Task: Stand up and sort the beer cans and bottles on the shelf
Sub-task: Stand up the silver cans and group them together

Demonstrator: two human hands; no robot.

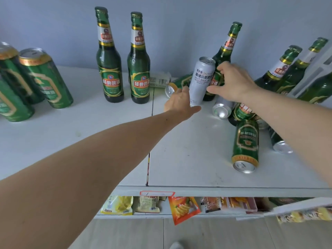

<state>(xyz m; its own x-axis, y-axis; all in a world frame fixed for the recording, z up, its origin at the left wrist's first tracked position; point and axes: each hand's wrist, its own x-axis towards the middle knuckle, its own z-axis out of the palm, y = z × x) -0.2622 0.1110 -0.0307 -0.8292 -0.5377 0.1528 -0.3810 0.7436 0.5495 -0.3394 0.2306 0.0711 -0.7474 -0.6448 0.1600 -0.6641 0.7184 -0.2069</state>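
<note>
On the white shelf, my left hand grips the lower part of a silver wheat-beer can, held upright with a slight tilt. Just to its right, my right hand curls round the body of a tilted green bottle. Two green bottles stand upright at the back centre. Green cans stand at the left. A green can, a silver can and another green can lie on their sides.
Several more green bottles lean or lie at the right, with a can lying under my right forearm. A pale can lies by the back wall. Snack packets hang on the shelf below, above the floor.
</note>
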